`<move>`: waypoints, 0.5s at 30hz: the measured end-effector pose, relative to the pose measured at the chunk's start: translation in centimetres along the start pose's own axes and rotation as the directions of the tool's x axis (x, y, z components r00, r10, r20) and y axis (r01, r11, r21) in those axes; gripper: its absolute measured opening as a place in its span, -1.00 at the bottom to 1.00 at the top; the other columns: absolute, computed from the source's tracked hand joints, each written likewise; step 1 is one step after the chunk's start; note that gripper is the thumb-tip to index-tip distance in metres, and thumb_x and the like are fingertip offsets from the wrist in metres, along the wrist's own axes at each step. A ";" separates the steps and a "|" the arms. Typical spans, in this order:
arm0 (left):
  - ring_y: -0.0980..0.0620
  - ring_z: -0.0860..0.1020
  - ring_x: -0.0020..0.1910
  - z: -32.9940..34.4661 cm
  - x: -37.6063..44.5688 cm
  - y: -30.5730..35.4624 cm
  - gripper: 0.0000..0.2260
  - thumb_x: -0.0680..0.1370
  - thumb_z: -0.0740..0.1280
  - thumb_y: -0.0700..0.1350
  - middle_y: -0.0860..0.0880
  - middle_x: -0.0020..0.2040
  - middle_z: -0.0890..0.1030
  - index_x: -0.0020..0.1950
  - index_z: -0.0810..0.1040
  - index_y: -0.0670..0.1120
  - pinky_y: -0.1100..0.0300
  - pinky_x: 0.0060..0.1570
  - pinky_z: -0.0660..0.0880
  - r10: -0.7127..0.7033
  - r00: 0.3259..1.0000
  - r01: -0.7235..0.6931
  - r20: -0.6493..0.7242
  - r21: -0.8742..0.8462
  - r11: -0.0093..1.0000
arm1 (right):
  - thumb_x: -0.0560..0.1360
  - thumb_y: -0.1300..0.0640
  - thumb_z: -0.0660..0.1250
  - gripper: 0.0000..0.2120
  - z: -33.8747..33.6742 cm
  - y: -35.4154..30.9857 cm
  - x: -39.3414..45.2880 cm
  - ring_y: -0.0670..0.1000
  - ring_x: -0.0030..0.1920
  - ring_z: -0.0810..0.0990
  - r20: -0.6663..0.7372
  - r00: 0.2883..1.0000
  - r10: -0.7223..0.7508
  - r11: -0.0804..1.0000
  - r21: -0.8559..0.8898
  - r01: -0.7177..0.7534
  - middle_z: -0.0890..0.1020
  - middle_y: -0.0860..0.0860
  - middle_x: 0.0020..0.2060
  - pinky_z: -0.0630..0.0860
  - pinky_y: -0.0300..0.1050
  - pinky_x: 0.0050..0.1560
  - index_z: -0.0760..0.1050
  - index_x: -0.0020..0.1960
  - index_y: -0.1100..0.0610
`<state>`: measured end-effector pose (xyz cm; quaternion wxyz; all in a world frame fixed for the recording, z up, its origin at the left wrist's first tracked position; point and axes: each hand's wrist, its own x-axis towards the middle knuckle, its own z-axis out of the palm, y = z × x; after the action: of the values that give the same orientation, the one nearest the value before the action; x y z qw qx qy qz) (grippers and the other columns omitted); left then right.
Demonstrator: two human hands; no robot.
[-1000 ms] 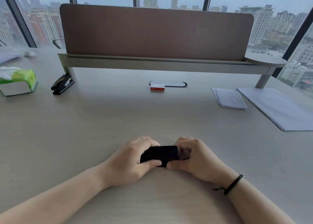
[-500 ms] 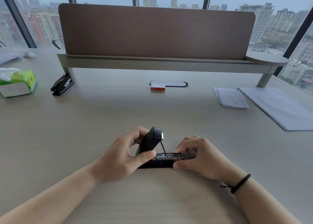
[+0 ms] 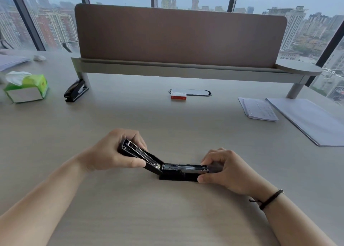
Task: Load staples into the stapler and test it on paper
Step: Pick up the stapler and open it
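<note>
Stapler (image 3: pixel 183 172) lid now swung fully back, left hand (image 3: pixel 109 153) gripping.

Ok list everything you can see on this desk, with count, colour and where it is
Stapler: one, black, opened, near centre.
Second stapler: one, black, far left by the divider leg.
Staple box: one, red and white, centre back.
Tissue box: one, green and white, far left.
Paper stacks: two, white, right side.
Divider: one, brown, back.
Desk: one, light wood.
Left hand: holds the raised lid.
Right hand: holds the base end.
</note>
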<state>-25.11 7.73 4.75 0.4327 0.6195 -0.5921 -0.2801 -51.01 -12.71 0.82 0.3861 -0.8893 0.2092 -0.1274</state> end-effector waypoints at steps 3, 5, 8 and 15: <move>0.02 0.58 -0.30 -0.4 -0.1 0.1 -0.81 0.29 0.59 -0.07 -0.15 -0.19 0.68 -0.19 0.64 -0.01 0.19 -0.30 0.45 -0.019 1.000 0.019 0.005 0.047 0.999 | 0.24 -0.03 0.64 -0.78 0.0 -0.2 -0.1 -0.05 0.00 0.53 0.004 1.000 -0.003 1.000 0.011 0.003 0.66 -0.09 -0.16 0.45 -0.11 0.08 0.62 -0.23 -0.08; 0.03 0.59 -0.30 -0.9 -0.3 0.2 -0.79 0.28 0.60 -0.05 -0.15 -0.19 0.69 -0.16 0.66 0.00 0.18 -0.29 0.47 -0.070 0.997 0.068 0.016 0.078 0.995 | 0.24 -0.01 0.65 -0.77 -0.1 -0.3 -0.1 -0.07 -0.01 0.53 0.002 1.000 -0.001 1.000 0.017 0.001 0.67 -0.09 -0.16 0.44 -0.15 0.06 0.62 -0.23 -0.12; 0.07 0.64 -0.23 -1.5 -0.8 -0.1 -0.81 0.31 0.60 -0.07 0.00 -0.18 0.71 -0.14 0.68 0.07 0.15 -0.20 0.54 -0.193 0.979 0.171 0.061 0.261 0.950 | 0.24 0.02 0.66 -0.77 -0.2 -0.3 -0.1 -0.11 -0.04 0.52 0.002 1.000 0.003 1.000 0.017 -0.003 0.67 -0.07 -0.17 0.43 -0.20 0.01 0.62 -0.22 -0.07; -0.03 0.59 -0.17 -0.8 -0.7 -0.1 -0.79 0.23 0.55 0.10 0.02 -0.18 0.64 -0.22 0.58 0.16 -0.05 -0.08 0.56 -0.326 0.937 0.223 0.129 0.496 0.839 | 0.25 0.01 0.65 -0.77 -0.2 -0.2 -0.1 -0.07 -0.01 0.53 0.002 1.000 0.005 1.000 0.007 -0.005 0.66 -0.09 -0.16 0.43 -0.16 0.06 0.62 -0.22 -0.07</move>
<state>-24.54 8.54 4.95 0.1589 0.7521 -0.5889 -0.2497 -51.14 -12.64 1.14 0.3899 -0.8875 0.2105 -0.1264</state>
